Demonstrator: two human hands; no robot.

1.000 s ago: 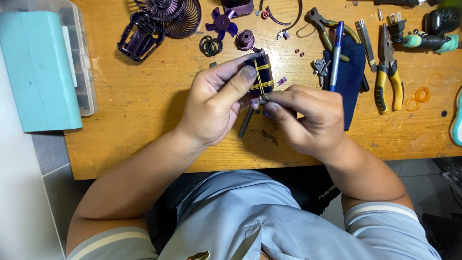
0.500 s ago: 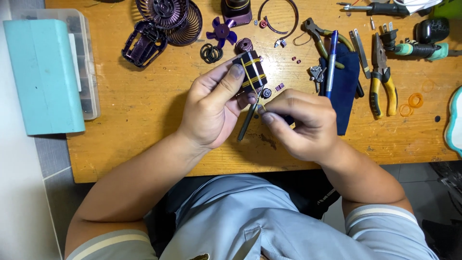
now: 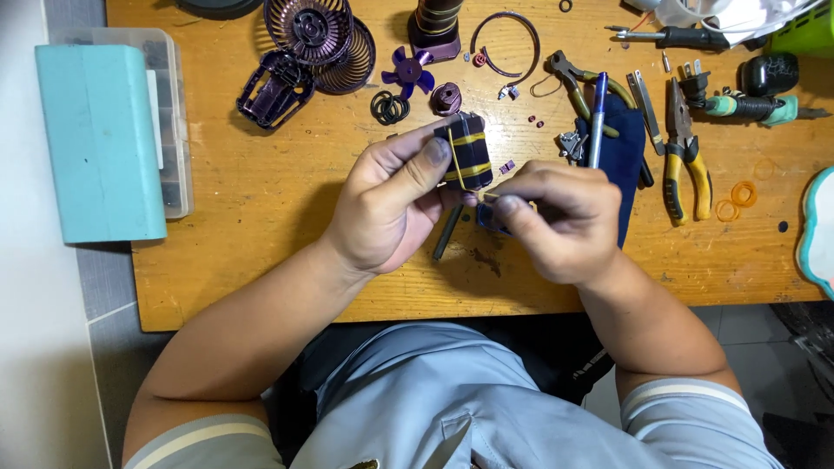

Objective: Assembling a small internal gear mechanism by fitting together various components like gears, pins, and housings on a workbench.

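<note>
My left hand [image 3: 395, 200] grips a small dark block wrapped in yellow bands [image 3: 465, 152], thumb pressed on its face, held above the wooden table [image 3: 261, 226]. Just to its right, my right hand [image 3: 556, 221] pinches a small dark part with a yellow strand at the block's lower edge; what it pinches is mostly hidden by the fingers. A dark thin rod [image 3: 447, 233] lies on the table under the hands.
Purple fan parts lie at the back: a grille [image 3: 321, 35], a frame [image 3: 274, 87], a small propeller [image 3: 408, 71], black rings [image 3: 389, 108]. Pliers [image 3: 682, 161], a blue pen [image 3: 598, 117] on dark cloth, and orange bands [image 3: 738, 195] sit right. A teal-lidded box [image 3: 100, 139] stands left.
The camera view shifted slightly downward. Both hands stay together on the banded block; my right fingers have closed in nearer its lower edge.
</note>
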